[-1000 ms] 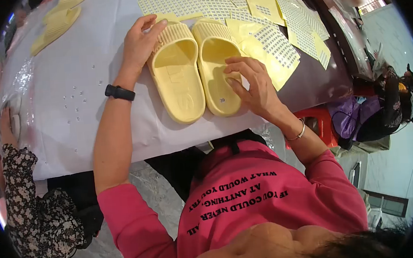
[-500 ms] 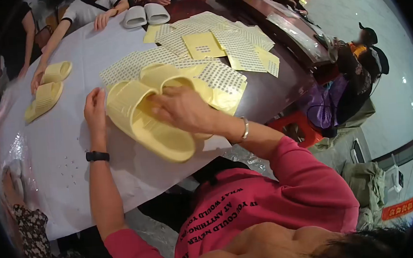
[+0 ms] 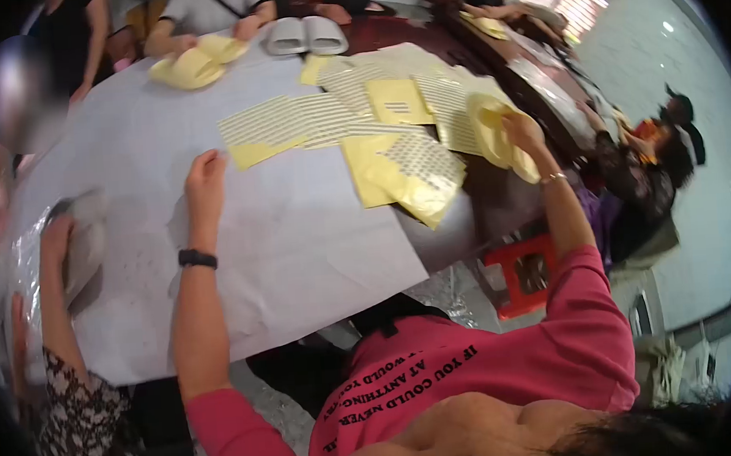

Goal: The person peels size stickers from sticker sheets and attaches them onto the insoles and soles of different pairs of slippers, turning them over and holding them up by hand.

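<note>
Off to the right, my right hand (image 3: 523, 132) is closed on a pair of yellow slippers (image 3: 487, 124), which hang tilted over the right side of the sticker sheets. My left hand (image 3: 206, 173), with a black band on its wrist, is over the white table cover (image 3: 298, 233). Its fingers are curled together and nothing shows in them. Between my hands lie overlapping yellow-backed sheets of small labels (image 3: 370, 170), close to neither hand's fingers.
Across the table a person handles other yellow slippers (image 3: 189, 69). Grey slippers (image 3: 305, 36) stand at the far edge. At the left, a person's hand (image 3: 58, 237) holds a blurred greyish item. A red stool (image 3: 523, 276) is below the table's right side.
My right hand has carried the yellow slippers from in front of me to the right, off the white cover. My left hand is apart from them. The far person's slippers have moved.
</note>
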`<act>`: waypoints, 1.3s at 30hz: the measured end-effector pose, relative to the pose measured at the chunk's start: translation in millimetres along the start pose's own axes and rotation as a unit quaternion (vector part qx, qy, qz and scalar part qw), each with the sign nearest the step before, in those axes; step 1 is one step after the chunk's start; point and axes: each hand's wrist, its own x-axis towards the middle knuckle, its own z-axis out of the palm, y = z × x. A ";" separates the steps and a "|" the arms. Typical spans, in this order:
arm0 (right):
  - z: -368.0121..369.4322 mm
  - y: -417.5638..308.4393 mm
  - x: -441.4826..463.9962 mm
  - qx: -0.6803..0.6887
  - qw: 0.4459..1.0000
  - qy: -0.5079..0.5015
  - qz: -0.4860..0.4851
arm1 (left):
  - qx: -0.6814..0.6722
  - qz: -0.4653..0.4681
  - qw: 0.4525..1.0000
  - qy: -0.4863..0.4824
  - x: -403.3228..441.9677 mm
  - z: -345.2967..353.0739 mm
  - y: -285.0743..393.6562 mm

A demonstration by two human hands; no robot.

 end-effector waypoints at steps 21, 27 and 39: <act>41.2 -292.5 -149.0 0.283 0.859 -0.075 -0.421 | 0.102 0.041 0.994 0.002 -21.9 7.6 37.0; 38.7 -311.4 -170.8 0.292 0.834 -0.214 -0.417 | 0.127 0.058 0.989 -0.037 -25.9 7.4 48.0; 51.8 -320.6 -171.2 0.256 0.832 -0.192 -0.454 | 0.123 0.238 0.958 -0.105 -57.5 30.4 72.0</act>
